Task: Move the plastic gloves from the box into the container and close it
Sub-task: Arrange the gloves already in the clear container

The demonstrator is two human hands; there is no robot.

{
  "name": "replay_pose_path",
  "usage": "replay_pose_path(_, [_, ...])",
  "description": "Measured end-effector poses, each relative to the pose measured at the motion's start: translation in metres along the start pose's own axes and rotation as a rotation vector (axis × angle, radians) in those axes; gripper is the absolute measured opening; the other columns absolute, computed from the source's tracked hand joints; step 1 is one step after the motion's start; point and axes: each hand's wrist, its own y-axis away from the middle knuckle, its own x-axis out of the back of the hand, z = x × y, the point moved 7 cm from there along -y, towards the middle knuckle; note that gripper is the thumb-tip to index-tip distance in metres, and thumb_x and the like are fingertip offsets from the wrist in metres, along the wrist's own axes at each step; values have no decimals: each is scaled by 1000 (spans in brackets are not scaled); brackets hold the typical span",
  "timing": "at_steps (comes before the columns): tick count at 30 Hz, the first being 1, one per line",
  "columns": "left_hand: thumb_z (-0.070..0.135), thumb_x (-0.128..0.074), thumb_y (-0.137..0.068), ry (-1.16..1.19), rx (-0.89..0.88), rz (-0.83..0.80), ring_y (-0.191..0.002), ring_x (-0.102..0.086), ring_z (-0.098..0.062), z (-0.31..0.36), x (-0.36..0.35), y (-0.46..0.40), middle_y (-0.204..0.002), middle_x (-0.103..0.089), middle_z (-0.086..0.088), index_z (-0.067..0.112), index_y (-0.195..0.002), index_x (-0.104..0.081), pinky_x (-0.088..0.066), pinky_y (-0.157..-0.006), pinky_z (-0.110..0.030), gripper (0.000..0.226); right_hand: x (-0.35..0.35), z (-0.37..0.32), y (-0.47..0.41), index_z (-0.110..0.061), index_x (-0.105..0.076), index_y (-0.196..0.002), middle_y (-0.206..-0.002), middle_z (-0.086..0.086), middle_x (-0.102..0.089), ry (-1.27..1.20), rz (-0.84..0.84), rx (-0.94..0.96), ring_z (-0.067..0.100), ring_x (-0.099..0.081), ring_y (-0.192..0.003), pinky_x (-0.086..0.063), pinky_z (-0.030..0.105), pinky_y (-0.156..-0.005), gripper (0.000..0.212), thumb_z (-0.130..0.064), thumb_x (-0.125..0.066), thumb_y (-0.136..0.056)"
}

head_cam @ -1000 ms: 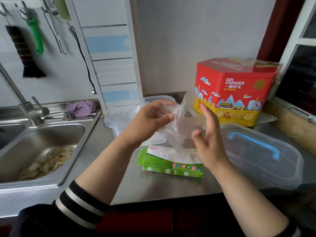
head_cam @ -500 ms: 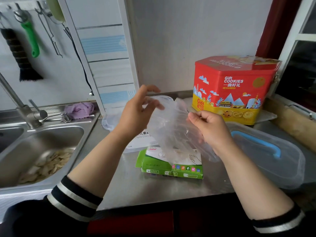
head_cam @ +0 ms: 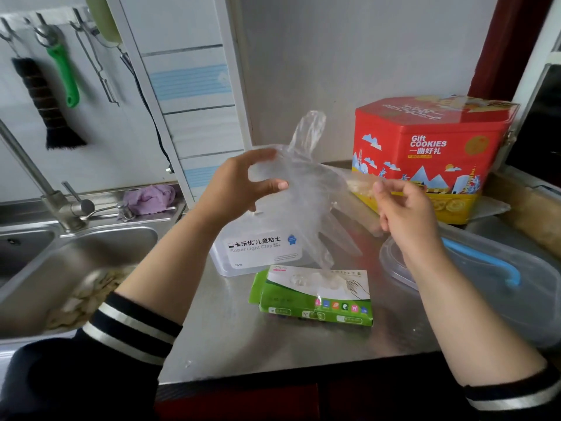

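From the head camera, the clear plastic glove (head_cam: 306, 189) has been lifted higher than half a second ago, clear of the green box (head_cam: 315, 299), stretched between the left hand (head_cam: 239, 186) and right hand (head_cam: 403, 205), each pinching an edge. It hangs over the open container (head_cam: 258, 250), so dropping it in looks next; the lid (head_cam: 485, 287) waits at the right.

Both hands hold a clear plastic glove (head_cam: 312, 202) (left hand (head_cam: 239, 183), right hand (head_cam: 403, 208)) above the green box (head_cam: 315, 299) and container (head_cam: 258, 253).

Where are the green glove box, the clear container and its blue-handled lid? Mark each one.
green glove box (head_cam: 315, 302): head view, on its green front face.
clear container (head_cam: 261, 249): head view, on its white front label.
blue-handled lid (head_cam: 485, 262): head view, on the blue handle.
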Motion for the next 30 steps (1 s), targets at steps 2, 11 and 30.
replay_pose_path(2, [35, -80, -76, -55, 63, 11, -40, -55, -6, -19, 5, -12, -134, -56, 12, 22, -136, -54, -40, -39, -17, 66, 0, 2, 1, -15, -57, -103, -63, 1, -50, 21, -20, 7, 3, -45, -45, -54, 28, -52, 19, -32, -59, -94])
replay_pose_path(11, [32, -75, -82, -679, 341, -312, -39, -55, -9, -88, -9, -20, -56, -62, -1, 7, -99, -57, -44, -51, -23, 35, -31, 28, 30, -18, -54, -113, -70, 4, -58, 162, -264, -26, 0, -50, -46, -52, 28, -55, 20, -25, -59, -95])
replay_pose_path(30, [65, -56, -85, -1064, 315, -308, -147, -10, -33, -75, -1, -10, -161, -17, -11, 26, -114, -68, -22, -113, -44, 50, -72, 54, 78, -33, -71, -100, -106, -20, -49, 647, -703, 84, 6, -52, -103, -47, 31, -92, 22, -44, -73, -81])
